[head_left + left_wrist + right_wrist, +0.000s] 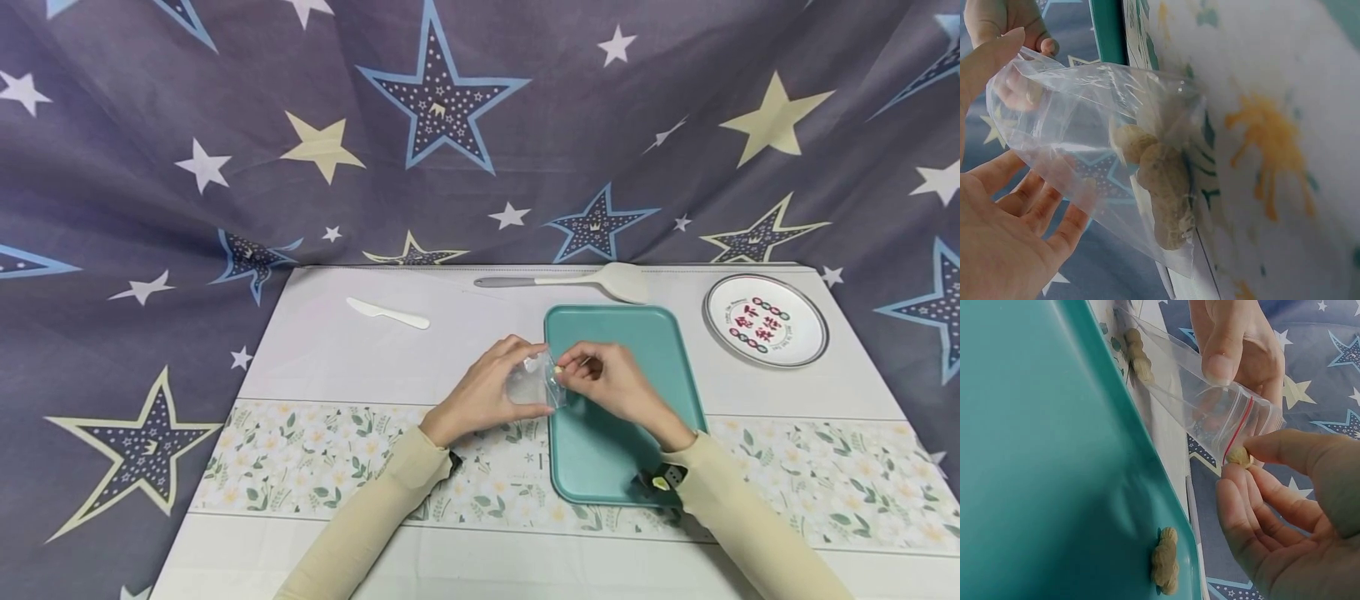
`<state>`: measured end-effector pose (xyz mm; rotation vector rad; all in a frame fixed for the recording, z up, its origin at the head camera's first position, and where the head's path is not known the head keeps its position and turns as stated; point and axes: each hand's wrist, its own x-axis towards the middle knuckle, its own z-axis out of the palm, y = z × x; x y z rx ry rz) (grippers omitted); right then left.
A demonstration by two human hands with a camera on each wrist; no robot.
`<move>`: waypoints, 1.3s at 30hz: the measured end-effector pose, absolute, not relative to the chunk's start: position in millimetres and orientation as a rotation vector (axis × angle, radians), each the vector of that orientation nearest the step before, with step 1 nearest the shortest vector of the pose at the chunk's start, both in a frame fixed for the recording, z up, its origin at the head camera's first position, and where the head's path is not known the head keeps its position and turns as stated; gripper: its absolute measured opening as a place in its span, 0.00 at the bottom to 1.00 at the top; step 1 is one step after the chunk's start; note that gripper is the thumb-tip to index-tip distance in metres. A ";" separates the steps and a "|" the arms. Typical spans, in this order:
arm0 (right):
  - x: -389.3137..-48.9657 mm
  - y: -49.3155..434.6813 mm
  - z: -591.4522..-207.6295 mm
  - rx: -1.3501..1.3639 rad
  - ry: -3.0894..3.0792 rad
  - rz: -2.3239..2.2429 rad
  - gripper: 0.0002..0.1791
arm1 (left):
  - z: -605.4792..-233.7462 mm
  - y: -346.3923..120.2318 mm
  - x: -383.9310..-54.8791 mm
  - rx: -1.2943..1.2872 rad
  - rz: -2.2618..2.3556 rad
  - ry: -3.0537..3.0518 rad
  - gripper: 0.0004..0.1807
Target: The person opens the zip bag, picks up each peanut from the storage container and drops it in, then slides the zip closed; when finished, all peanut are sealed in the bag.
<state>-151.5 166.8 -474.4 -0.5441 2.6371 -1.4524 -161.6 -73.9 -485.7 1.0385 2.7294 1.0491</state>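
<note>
My left hand [487,389] holds a clear zip-lock bag [1079,119] between thumb and fingers, at the left edge of a teal tray [618,329]. Unshelled peanuts [1165,194] lie at the bottom of the bag, seen through the plastic in the left wrist view. At the bag's mouth, beside its red seal line, my right hand [611,383] pinches another peanut [1239,457] between thumb and fingertips. One more peanut [1165,561] lies on the tray near its rim in the right wrist view; in the head view I cannot make it out.
A white plastic knife [387,313] lies at the back left. Behind the tray is a spatula [618,282] with a grey-ended handle. To the right sits a white plate [798,333] with red characters. A star-patterned curtain [525,125] hangs behind the table.
</note>
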 end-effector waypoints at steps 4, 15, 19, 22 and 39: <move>-151.1 166.0 -474.0 -0.552 2.649 -1.455 0.06 | -486.3 -74.4 -161.8 1.042 1.039 2.733 0.50; -156.6 182.1 -471.1 -0.541 2.685 -1.512 0.06 | -487.4 -74.5 -162.8 1.062 1.034 2.753 0.50; -159.6 193.2 -472.4 -0.521 2.747 -1.459 0.05 | -486.6 -74.7 -162.2 1.070 1.038 2.758 0.50; -161.1 201.3 -474.1 -0.518 2.802 -1.412 0.05 | -486.7 -74.9 -161.7 1.068 1.040 2.763 0.50; -169.9 219.5 -491.2 -0.533 2.883 -1.172 0.06 | -480.7 -75.6 -161.8 1.039 1.010 2.751 0.50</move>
